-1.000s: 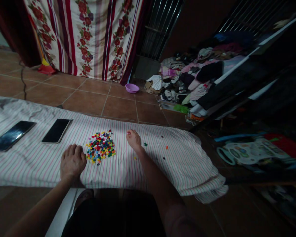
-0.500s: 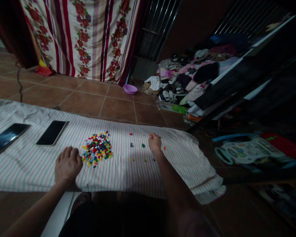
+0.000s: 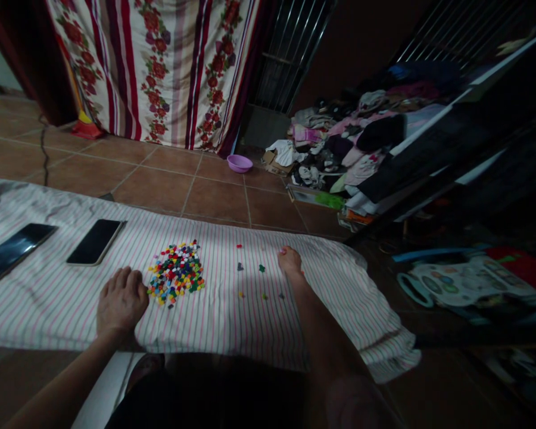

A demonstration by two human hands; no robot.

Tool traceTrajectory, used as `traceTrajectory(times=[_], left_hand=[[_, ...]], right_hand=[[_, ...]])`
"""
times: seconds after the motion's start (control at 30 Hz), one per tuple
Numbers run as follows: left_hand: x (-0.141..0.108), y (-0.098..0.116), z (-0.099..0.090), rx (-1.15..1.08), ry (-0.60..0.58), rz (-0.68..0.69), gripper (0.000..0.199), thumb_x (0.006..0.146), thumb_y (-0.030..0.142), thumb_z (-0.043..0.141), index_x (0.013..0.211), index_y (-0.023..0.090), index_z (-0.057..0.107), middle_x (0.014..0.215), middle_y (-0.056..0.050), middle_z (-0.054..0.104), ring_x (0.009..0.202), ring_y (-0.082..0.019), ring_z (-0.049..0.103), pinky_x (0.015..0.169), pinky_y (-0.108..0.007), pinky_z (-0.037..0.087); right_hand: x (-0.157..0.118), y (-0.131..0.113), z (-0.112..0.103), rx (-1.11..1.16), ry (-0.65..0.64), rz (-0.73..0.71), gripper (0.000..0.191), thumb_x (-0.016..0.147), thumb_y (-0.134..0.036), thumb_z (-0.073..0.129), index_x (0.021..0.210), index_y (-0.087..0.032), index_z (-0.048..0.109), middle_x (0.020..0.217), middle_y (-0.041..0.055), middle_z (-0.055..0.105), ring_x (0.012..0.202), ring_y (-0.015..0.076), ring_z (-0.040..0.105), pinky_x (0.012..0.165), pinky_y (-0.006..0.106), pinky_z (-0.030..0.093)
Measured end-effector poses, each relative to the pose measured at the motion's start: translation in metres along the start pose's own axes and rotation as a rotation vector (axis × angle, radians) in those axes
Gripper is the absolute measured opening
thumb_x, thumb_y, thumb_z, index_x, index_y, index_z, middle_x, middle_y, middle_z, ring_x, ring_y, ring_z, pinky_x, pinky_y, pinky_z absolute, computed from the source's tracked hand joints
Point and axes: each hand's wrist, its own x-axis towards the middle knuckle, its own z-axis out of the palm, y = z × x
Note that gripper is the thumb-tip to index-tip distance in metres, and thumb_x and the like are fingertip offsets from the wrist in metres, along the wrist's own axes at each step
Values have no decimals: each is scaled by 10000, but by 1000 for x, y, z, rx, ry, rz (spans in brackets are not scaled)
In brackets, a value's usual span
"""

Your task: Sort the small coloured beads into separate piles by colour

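My left hand [image 3: 122, 299] lies flat on the striped cloth [image 3: 187, 330], its fingers stretched out. Beside its thumb is a heap of tiny coloured pieces [image 3: 176, 274], in red, yellow, green, blue, white and black. Farther right, my right hand [image 3: 290, 260] has its fingers pinched together low over the cloth; whatever is between them is too small to make out. Small pieces stand spaced apart near it: a red piece [image 3: 239, 245], a dark grey piece [image 3: 240, 267], a green piece [image 3: 261, 268], a yellow piece [image 3: 242, 295] and a few more. My right wrist mostly covers an orange piece.
Two phones lie on the cloth at left, a nearer phone [image 3: 96, 241] and a farther-left phone [image 3: 15, 250]. Beyond the cloth's edge are the tiled floor [image 3: 217, 196], a purple basin [image 3: 240, 163], a floral curtain [image 3: 174, 71] and a clothes pile [image 3: 339, 137].
My right hand has shifted a little to the right and now mostly hides the orange piece. My left hand stays in place beside the heap. The camera view has moved slightly.
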Motion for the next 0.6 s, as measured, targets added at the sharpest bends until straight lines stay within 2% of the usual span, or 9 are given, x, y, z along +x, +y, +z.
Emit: traceTrajectory(times=[0.17, 0.37, 0.6], left_hand=[[0, -1, 2, 9, 22, 11, 363, 927, 284, 361, 1125, 131, 625, 1323, -180, 605, 1285, -320, 526, 1072, -469, 418], [-1, -3, 6, 16, 47, 20, 368, 937, 285, 353, 1121, 124, 629, 1325, -182, 607, 1281, -339, 533, 1062, -478, 428], [-1, -6, 13, 25, 79, 22, 333, 927, 267, 402, 1122, 132, 637, 1315, -174, 618, 1288, -327, 533, 1070, -462, 420]], right_hand=[[3, -1, 5, -7, -4, 16, 263, 879, -173, 567, 1084, -151, 731, 1005, 121, 722, 955, 199, 682, 813, 246, 485], [3, 1, 8, 13, 31, -36, 227, 867, -144, 561, 993, -183, 746, 972, 83, 679, 908, 167, 652, 814, 231, 467], [7, 3, 10, 8, 14, -65, 282, 878, -151, 540, 1063, -169, 753, 968, 100, 681, 915, 187, 645, 827, 249, 462]])
